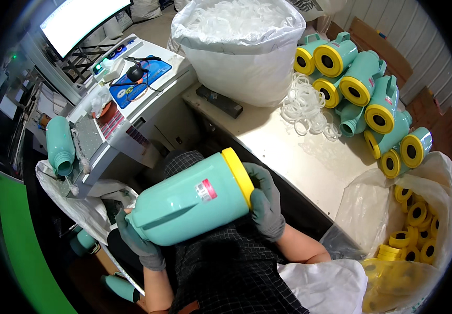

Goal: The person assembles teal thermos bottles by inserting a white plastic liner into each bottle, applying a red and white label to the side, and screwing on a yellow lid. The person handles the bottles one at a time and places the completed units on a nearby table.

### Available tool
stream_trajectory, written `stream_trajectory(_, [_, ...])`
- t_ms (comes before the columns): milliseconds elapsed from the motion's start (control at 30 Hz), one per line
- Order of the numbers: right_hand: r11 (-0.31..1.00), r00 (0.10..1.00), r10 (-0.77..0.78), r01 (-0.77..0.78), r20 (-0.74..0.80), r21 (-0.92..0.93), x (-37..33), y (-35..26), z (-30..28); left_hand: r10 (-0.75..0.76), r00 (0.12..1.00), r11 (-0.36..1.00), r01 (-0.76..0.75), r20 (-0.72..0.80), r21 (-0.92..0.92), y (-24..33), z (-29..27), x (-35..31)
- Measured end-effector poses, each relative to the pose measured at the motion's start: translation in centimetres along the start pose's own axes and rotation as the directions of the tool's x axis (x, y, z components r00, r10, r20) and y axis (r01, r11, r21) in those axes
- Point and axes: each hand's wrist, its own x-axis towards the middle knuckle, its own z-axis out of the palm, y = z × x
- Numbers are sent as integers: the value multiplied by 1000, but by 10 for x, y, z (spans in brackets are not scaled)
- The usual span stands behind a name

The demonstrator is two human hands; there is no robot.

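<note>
A mint-green thermos jug shell [189, 196] lies tilted across my lap, with a yellow base ring [238, 177] on its right end and a pink-and-white label on its side. My left hand [141, 242], in a grey glove, is closed round its narrower left end; the fingers beneath are partly hidden. At the other end, my right hand [267, 201], gloved in grey too, grips the yellow base ring with the thumb on its near edge. The inside of the shell cannot be seen.
Several similar shells [357, 76] with yellow bases are stacked on the right of the white table [278, 136], beside loose translucent rings [307, 104]. A white sack [231, 63] of rings stands behind. Yellow rings [417, 214] fill a plastic bag at right. Another shell [59, 141] stands at left.
</note>
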Motion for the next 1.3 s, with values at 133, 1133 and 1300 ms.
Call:
stream_trajectory(133, [958, 978, 189, -203, 84, 205, 34, -3, -49, -203, 976, 858, 218, 84, -465, 5, -15, 3])
stream_trajectory(1133, [771, 840, 449, -193, -304, 607, -16, 59, -84, -11, 983, 997, 25, 182, -73, 86, 94, -5])
stream_trajectory(1300, [619, 935, 148, 166, -322, 768, 79, 17, -147, 260, 869, 957, -175, 420, -231, 93, 106, 17])
